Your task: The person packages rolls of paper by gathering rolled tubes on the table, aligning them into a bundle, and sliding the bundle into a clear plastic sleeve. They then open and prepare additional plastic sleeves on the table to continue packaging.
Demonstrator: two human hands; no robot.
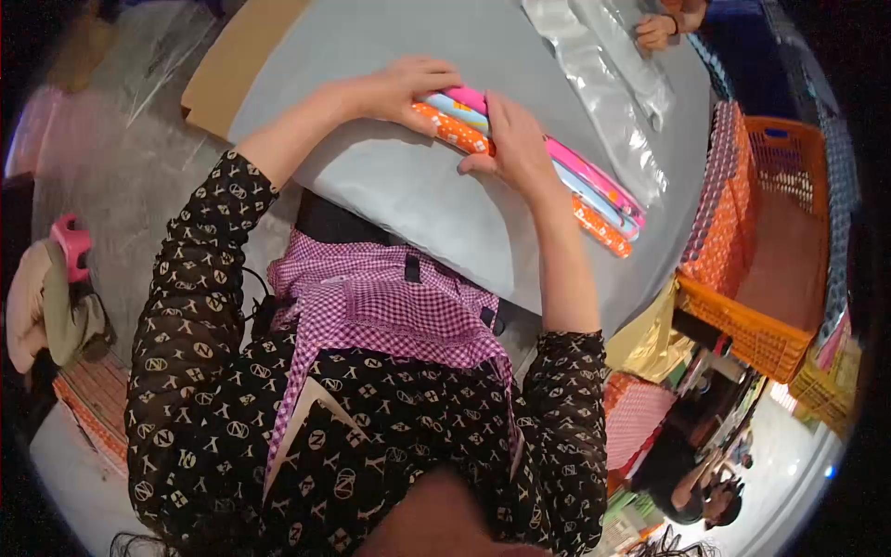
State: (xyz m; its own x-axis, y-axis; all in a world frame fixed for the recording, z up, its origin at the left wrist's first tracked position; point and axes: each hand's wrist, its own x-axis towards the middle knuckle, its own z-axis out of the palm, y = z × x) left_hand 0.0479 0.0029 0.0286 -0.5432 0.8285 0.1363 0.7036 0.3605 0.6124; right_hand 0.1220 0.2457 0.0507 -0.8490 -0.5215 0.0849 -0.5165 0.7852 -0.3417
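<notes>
Several slim rolls of patterned wrapping paper lie side by side on the grey tabletop (371, 176) in the head view. Among them are a pink roll (594, 169), a light blue roll (594, 192) and an orange roll with white dots (599, 226). Their left end is held by my left hand (413, 91), fingers over the top and thumb on the near side. Farther along, my right hand (517, 144) grips across the bundle with its thumb toward me. Parts of the rolls are hidden under both hands.
Shiny clear plastic sleeves (603, 84) lie beyond the rolls, near another person's hand (657, 32). At right stands an orange plastic crate (742, 320) beside orange patterned rolls (719, 204). Brown cardboard (232, 70) is at the table's left edge; a pink stool (71, 243) stands farther left.
</notes>
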